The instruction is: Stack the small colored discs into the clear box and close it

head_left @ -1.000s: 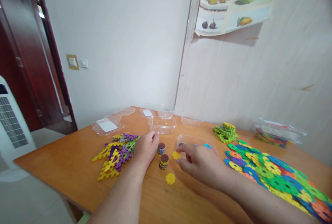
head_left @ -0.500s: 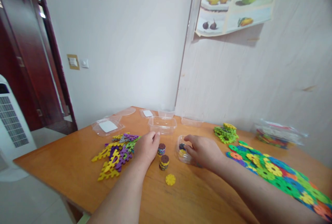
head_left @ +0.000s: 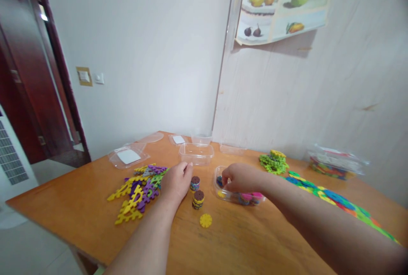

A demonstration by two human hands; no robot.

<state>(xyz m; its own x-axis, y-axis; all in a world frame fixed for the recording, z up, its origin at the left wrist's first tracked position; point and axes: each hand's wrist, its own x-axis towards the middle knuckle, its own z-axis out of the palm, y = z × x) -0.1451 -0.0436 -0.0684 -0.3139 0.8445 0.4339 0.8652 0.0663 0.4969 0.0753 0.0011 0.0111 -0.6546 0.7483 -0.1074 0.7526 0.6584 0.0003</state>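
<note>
My left hand (head_left: 176, 182) is closed and rests on the wooden table, its palm side hidden. Just right of it stand two small stacks of toothed discs: the farther brown-topped stack (head_left: 195, 182) and the nearer brown and yellow stack (head_left: 198, 199). A single yellow disc (head_left: 205, 220) lies flat in front of them. Over a clear plastic box (head_left: 227, 197), my right hand (head_left: 240, 177) dips its bent fingers in beside dark discs (head_left: 219, 181). Anything between those fingers is too small to make out. Pink pieces (head_left: 255, 196) show in the box's right end.
Purple and yellow notched pieces (head_left: 140, 192) lie to the left. An open clear box (head_left: 196, 154) and a lid (head_left: 128, 156) sit behind. On the right are green linked pieces (head_left: 274, 162), a colourful disc spread (head_left: 331, 196) and a filled clear box (head_left: 336, 164).
My right hand has reached lower into the box and its fingers have curled in. Pink pieces in the box now show. My left hand stays in place; the view has shifted slightly.
</note>
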